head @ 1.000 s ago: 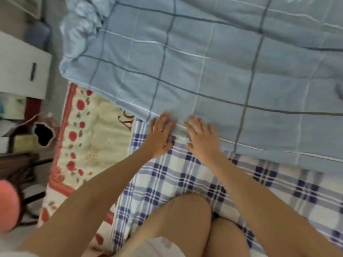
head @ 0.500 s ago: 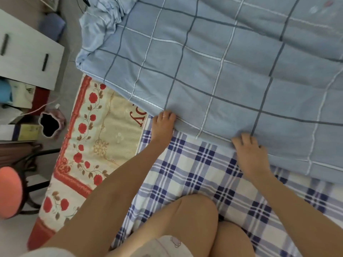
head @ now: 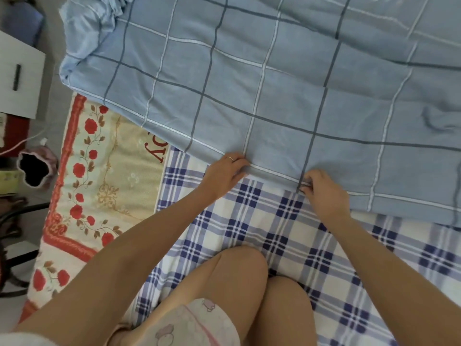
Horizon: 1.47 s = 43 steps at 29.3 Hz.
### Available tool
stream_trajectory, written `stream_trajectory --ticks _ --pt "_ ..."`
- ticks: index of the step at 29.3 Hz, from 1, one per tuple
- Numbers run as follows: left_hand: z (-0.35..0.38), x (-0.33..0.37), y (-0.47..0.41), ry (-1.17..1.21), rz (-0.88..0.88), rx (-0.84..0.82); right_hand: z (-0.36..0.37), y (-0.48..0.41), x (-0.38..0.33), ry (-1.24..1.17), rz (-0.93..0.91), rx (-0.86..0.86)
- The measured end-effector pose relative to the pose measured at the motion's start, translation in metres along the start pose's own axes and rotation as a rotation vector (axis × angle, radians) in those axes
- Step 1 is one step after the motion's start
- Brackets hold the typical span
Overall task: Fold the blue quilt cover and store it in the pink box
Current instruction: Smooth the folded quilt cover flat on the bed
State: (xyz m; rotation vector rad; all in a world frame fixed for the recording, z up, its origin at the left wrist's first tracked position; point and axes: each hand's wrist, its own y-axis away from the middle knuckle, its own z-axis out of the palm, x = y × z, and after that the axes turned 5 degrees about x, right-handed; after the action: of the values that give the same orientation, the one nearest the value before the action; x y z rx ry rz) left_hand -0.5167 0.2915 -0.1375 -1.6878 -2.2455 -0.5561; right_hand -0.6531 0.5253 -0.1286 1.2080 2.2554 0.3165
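at the hem, left hand (head: 223,174) and right hand (head: 324,193) grip the blue quilt cover (head: 274,96).

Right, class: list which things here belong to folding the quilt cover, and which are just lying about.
Belongs to the job: blue checked fabric quilt cover; left hand and right hand, both gripping its near edge.
Just lying about: blue-and-white plaid bed sheet; cream floral mat with red roses; white flat-fronted cabinet. The pink box is not in view.
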Motion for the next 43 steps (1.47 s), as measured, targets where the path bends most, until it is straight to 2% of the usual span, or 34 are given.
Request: stream_trajectory --ticks 3,6,12,18,20,27,33,36,40,43 --pt "0.003 0.002 0.002 0.091 -0.133 0.066 0.01 -0.001 -0.001 0.028 0.019 0.039" --pt "0.003 0.006 -0.004 0.025 -0.119 0.008 0.021 0.0 -0.002 0.067 0.015 0.082" --pt "0.001 0.011 -0.023 -0.33 0.13 -0.118 0.021 -0.001 0.005 0.233 -0.259 0.146" --pt "-0.008 0.004 0.002 -0.474 0.299 0.009 0.02 0.021 0.011 0.358 -0.439 0.41" --pt "-0.009 0.005 0.01 -0.461 0.309 0.033 0.025 0.031 0.011 0.344 -0.451 0.439" --pt "-0.011 0.02 0.021 -0.309 0.229 -0.031 0.031 0.04 0.009 0.373 -0.464 0.312" --pt "-0.009 0.024 0.039 -0.278 0.185 -0.103 0.028 0.032 0.01 0.281 -0.534 0.267" --pt "-0.009 0.015 0.049 -0.286 0.208 -0.177 0.027 0.029 0.006 0.266 -0.578 0.192" --pt "-0.009 -0.008 0.044 -0.225 0.291 -0.198 0.028 0.025 0.005 0.261 -0.492 0.111" --pt "-0.024 -0.04 0.034 -0.357 0.169 -0.155 0.032 0.024 0.0 0.28 -0.419 0.033"
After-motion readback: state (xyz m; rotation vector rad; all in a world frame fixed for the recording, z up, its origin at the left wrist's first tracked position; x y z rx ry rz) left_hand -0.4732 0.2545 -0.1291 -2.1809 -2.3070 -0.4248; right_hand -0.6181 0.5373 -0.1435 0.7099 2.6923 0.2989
